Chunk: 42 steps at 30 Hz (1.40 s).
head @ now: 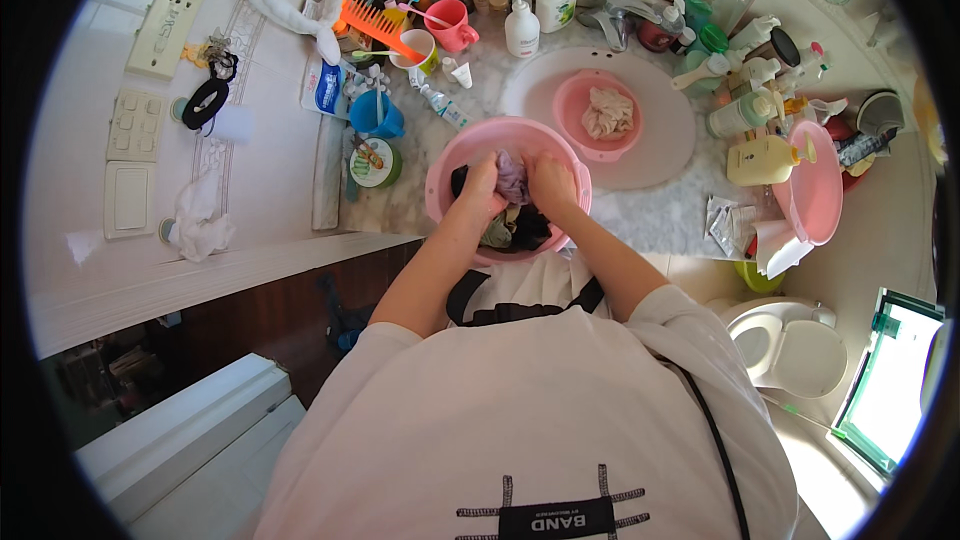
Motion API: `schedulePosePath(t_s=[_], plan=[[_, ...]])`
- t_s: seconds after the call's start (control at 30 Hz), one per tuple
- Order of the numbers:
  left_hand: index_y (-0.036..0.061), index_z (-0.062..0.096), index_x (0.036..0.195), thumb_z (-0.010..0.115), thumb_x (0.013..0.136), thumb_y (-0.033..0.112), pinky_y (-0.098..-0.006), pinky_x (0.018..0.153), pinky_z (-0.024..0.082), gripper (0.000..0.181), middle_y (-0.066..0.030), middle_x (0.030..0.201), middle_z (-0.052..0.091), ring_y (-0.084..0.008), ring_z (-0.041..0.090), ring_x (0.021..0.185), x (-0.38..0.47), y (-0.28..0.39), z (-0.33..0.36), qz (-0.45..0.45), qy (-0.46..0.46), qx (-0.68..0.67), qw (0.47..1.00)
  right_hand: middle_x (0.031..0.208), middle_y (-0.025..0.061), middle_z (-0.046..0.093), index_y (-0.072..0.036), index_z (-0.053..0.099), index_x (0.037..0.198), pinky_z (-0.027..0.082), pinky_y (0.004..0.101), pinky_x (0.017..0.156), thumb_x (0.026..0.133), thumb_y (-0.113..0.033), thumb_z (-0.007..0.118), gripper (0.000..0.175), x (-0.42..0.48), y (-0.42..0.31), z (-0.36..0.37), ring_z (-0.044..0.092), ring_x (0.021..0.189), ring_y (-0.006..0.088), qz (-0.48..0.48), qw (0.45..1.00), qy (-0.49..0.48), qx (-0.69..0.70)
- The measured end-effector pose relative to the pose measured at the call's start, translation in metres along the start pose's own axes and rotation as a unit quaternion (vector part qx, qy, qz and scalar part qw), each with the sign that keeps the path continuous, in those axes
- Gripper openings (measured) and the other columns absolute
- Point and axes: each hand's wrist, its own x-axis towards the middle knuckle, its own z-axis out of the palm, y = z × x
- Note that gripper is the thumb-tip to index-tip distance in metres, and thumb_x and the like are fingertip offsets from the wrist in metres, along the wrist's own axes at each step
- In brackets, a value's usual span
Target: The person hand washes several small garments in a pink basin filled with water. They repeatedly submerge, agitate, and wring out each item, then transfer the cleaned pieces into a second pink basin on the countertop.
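A large pink plastic basin stands at the front edge of the marble counter, directly before me. Both my left hand and my right hand reach down into it. Between them they grip a bunched lilac-grey cloth, one at each side. Below the hands lie dark garments and an olive-coloured cloth, partly covered by my wrists. A smaller pink basin sits inside the oval sink, with a crumpled cream cloth in it.
Behind the sink is a chrome faucet. Pump bottles, a blue cup and a round green-rimmed tub crowd the counter's back and left. On the right stand a yellow pump bottle and another pink basin. A toilet is at lower right.
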Motion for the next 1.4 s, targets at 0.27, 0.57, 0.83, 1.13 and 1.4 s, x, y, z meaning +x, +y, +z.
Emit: schedulePosePath(t_s=[0.27,0.57,0.83,1.13,1.4], plan=[[0.012,0.057,0.117,0.058,0.091,0.015,-0.0404,0.09,0.048,0.026,-0.0054,0.11,0.063,-0.0243,0.06,0.105,0.013,-0.004,-0.014,0.081,0.044,0.019,0.996,0.1,0.0281,0.062,0.003,0.042,0.131,0.055,0.0533,0.073,0.088,-0.014,0.058,0.049,-0.01,0.024,0.046,0.068,0.086,0.0433,-0.145,0.975,-0.074,-0.152],[0.0109,0.061,0.106,0.052,0.098,0.03,-0.0404,0.082,0.054,0.023,-0.0068,0.106,0.067,-0.022,0.064,0.093,0.005,0.011,-0.026,0.023,-0.128,0.062,0.99,0.085,0.0273,0.067,-0.003,0.049,0.11,0.051,0.0597,0.071,0.084,-0.026,0.06,0.036,-0.035,-0.044,0.014,0.064,0.075,0.0505,-0.119,0.976,0.047,0.175],[0.0119,0.062,0.102,0.053,0.098,0.032,-0.0404,0.08,0.055,0.023,-0.0066,0.105,0.067,-0.0221,0.065,0.093,-0.014,0.015,-0.026,-0.033,-0.201,0.091,0.975,0.08,0.0227,0.068,0.001,0.061,0.112,0.054,0.0543,0.066,0.087,-0.027,0.059,0.037,-0.058,-0.086,-0.021,0.067,0.071,0.0429,-0.091,0.993,0.021,0.075],[0.0129,0.064,0.101,0.057,0.094,0.031,-0.0414,0.078,0.056,0.021,-0.0075,0.1,0.068,-0.0232,0.066,0.09,0.001,0.0,-0.008,-0.026,0.031,0.023,0.999,0.087,0.0235,0.071,-0.004,0.073,0.089,0.055,0.0517,0.073,0.093,-0.03,0.05,0.035,0.009,-0.036,-0.013,0.069,0.083,0.0418,0.051,0.998,-0.02,0.04],[0.014,0.06,0.104,0.065,0.084,0.024,-0.036,0.089,0.048,0.022,-0.0041,0.102,0.06,-0.0216,0.058,0.098,0.009,0.018,-0.023,0.041,0.076,-0.032,0.996,0.108,0.0269,0.063,-0.003,0.047,0.122,0.055,0.0511,0.075,0.092,-0.019,0.055,0.035,-0.004,0.022,0.042,0.068,0.086,0.0425,-0.045,0.995,0.018,-0.092]])
